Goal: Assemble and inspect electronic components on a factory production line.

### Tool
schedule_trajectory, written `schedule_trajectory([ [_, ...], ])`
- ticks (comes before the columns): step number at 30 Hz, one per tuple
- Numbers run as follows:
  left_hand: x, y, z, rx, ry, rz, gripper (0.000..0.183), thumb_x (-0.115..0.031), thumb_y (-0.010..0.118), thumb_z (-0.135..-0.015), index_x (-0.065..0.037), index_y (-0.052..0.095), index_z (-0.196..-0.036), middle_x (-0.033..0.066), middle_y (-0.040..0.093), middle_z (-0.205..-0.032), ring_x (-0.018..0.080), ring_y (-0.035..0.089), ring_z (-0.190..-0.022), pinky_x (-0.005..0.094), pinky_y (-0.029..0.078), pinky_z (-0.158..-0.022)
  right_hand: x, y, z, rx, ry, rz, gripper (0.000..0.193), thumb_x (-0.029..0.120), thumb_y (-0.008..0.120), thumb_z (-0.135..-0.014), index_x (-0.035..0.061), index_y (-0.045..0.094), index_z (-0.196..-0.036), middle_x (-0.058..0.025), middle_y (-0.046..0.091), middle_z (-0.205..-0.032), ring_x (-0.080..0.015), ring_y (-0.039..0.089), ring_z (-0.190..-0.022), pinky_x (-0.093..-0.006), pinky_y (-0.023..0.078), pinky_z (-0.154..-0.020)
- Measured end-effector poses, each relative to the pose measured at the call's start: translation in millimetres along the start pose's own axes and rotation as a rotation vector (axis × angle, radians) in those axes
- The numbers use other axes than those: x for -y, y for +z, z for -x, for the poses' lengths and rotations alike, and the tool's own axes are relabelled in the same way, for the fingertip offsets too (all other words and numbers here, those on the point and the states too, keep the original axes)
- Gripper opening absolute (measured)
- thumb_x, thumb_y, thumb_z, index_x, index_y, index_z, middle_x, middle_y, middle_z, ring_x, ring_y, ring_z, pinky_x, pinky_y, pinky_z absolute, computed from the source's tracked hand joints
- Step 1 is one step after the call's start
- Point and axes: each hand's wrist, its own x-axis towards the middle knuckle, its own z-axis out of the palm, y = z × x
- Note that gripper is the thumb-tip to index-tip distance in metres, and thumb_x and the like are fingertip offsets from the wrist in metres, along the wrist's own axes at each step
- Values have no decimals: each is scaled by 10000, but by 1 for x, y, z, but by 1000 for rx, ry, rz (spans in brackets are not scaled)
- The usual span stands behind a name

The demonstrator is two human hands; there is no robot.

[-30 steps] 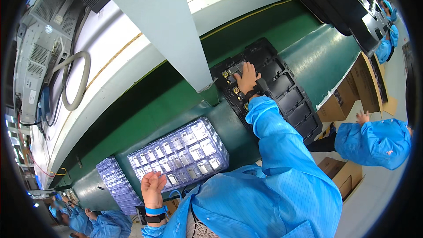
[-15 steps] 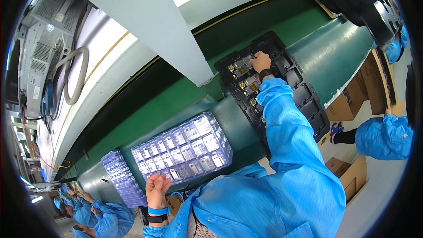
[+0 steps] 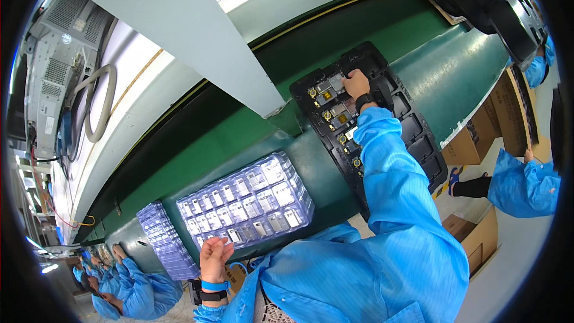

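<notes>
My right hand point(image 3: 357, 84) reaches over a black moulded tray point(image 3: 421, 146), with its closed fingertips down at a small circuit board point(image 3: 333, 82) in the top slot. Whether the fingers grip the board or something smaller is hidden. More boards with round gold parts, such as one circuit board point(image 3: 341, 118), lie along the tray's left side. My left hand point(image 3: 214, 258) is held low, its fingers bent and drawn together beside the near edge of a clear plastic tray point(image 3: 304, 194). Several small silver-white rectangular parts point(image 3: 237, 210) fill that tray's pockets. Anything in the left fingers is too small to make out.
A stack of clear trays point(image 3: 167, 242) stands at the left on the green work surface point(image 3: 323, 167). A grey post point(image 3: 197, 30) comes down near the black tray. Cardboard boxes point(image 3: 472, 137) and a co-worker's blue sleeve point(image 3: 520, 185) are at the right; other people sit far left.
My right hand has shifted slightly to the right over the black tray, showing more of the board in the top slot. My left hand has barely moved.
</notes>
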Motion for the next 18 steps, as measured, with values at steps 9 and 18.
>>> schedule_trajectory([
  [9,4,0,-3,-9,-9,-23,124,-93,501,-864,-58,481,-981,127,578,-972,230,606,-823,325,519,-711,-30,12,-20,108,-137,-267,92,162,625,-685,90,650,-735,-130,635,-738,-281,616,-742,-368,483,-710],
  [18,6,2,-4,-3,-32,-13,137,-85,508,-861,-40,486,-988,116,576,-974,224,606,-834,309,514,-729,8,0,32,-195,-266,236,261,195,683,-664,124,612,-905,-128,556,-942,-304,533,-897,-406,447,-724],
])
